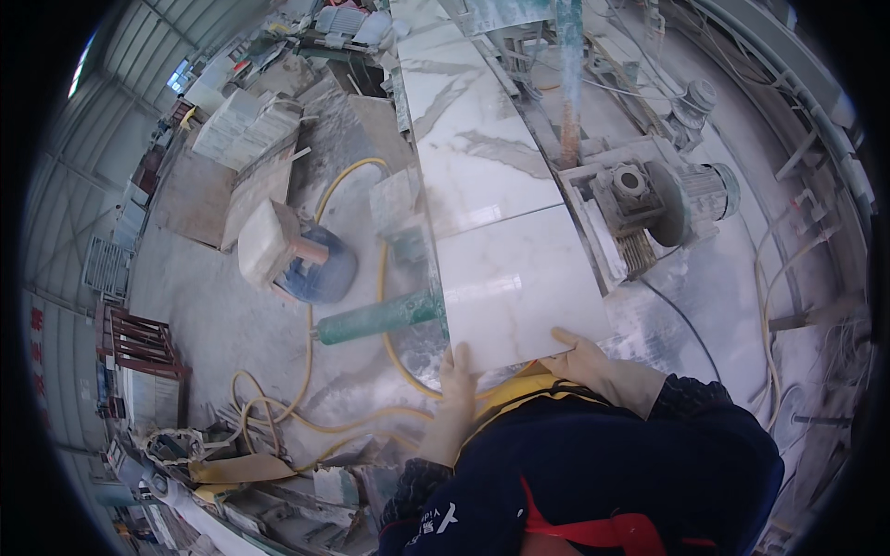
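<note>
A white, glossy tile (pixel 519 283) with faint veining lies flat at the near end of a line of tiles, right in front of my body. My left hand (pixel 454 378), in a pale glove, grips its near left corner with the thumb up along the edge. At the near right part of the same tile, my right hand (pixel 584 360) has its thumb on top, and its other fingers are hidden below. Beyond a thin seam, a grey-veined white tile (pixel 491 176) continues the row away from me.
A dusty motor with a gearbox (pixel 640 195) stands right of the tiles, near a green upright post (pixel 569 74). To the left are a green roller (pixel 375 318), a blue drum (pixel 320 269) and a yellow hose (pixel 306 371) looping over the floor. Stacked slabs (pixel 246 130) stand farther left.
</note>
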The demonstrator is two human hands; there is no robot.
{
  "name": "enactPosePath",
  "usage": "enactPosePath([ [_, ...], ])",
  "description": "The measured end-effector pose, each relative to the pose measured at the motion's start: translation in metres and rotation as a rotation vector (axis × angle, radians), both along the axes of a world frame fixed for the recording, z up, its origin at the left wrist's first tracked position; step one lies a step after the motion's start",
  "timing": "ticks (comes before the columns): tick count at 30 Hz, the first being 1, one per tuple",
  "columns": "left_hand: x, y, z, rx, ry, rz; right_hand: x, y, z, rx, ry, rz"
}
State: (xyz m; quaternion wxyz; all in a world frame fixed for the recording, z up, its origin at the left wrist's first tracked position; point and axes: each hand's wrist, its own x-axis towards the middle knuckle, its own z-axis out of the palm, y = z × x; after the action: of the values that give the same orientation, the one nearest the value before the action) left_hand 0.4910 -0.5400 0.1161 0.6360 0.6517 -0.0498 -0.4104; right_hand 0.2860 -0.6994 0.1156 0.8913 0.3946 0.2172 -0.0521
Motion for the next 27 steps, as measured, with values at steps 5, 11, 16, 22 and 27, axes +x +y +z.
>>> enactPosePath([
  [5,0.005,-0.006,-0.007,0.074,-0.045,-0.063,0.005,-0.007,-0.001,-0.222,0.089,0.019],
  [11,0.007,-0.002,-0.041,0.075,-0.273,-0.107,-0.005,-0.014,-0.064,-0.532,0.059,0.168],
  [16,0.009,-0.005,-0.051,-0.114,0.06,-0.008,-0.01,-0.016,-0.165,-1.134,0.221,0.401],
  [22,0.008,-0.009,-0.043,-0.161,0.085,0.006,-0.014,-0.023,-0.13,-1.837,0.413,0.785],
  [27,0.02,-0.009,-0.065,-0.056,0.086,-0.029,-0.001,-0.028,-0.029,-1.33,0.295,0.587],
])
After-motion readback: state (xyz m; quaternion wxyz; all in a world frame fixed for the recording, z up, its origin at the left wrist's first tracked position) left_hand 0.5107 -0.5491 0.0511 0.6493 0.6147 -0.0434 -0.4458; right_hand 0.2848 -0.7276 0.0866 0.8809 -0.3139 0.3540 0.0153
